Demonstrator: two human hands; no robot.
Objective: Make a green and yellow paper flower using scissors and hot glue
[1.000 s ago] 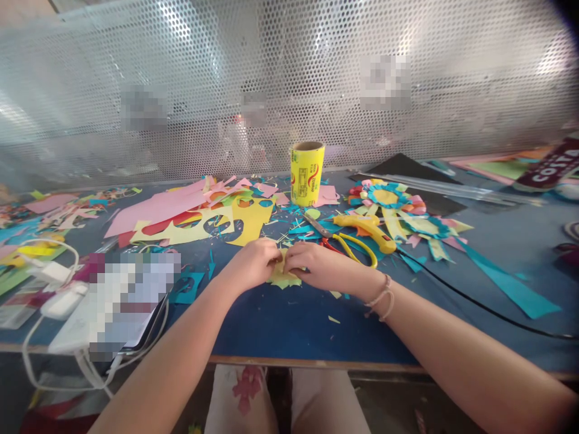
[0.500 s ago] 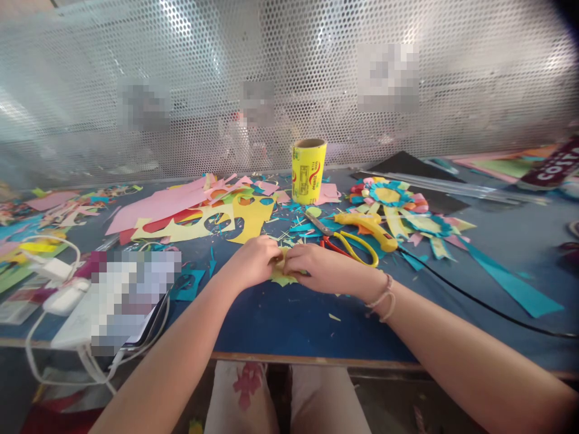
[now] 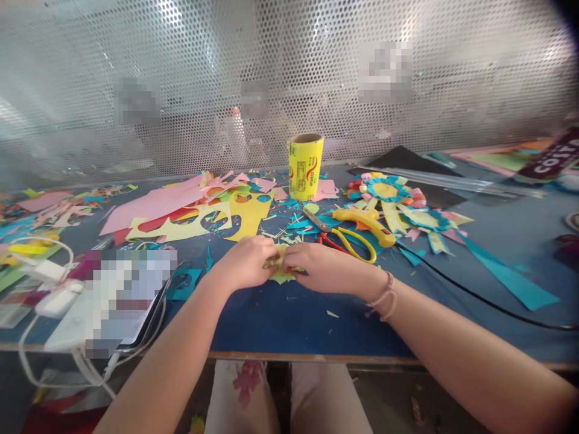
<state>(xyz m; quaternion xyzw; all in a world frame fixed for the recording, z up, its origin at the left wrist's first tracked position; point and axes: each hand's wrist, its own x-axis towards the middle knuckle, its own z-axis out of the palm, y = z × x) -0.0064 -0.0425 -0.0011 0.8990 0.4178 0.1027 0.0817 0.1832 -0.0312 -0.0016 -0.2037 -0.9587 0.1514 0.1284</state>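
A small yellow-green paper piece with a jagged edge lies on the blue table, partly hidden under my fingers. My left hand pinches its left side with bent fingers. From the right, my right hand grips the same piece, its fingertips almost meeting those of the left. Just beyond my right hand are scissors with red and yellow handles and a yellow glue gun with a black cord. Farther right rest paper rosettes with blue, yellow and pink parts.
A yellow cardboard tube stands upright at the back. Pink paper sheets and cut yellow scraps spread left of it. A phone-like device with white cables sits at the left edge. A perforated metal panel closes off the back.
Both hands stay on the paper piece, with the fingers shifting only slightly. The whole view has moved a little, so the table's things appear slightly farther left and higher.
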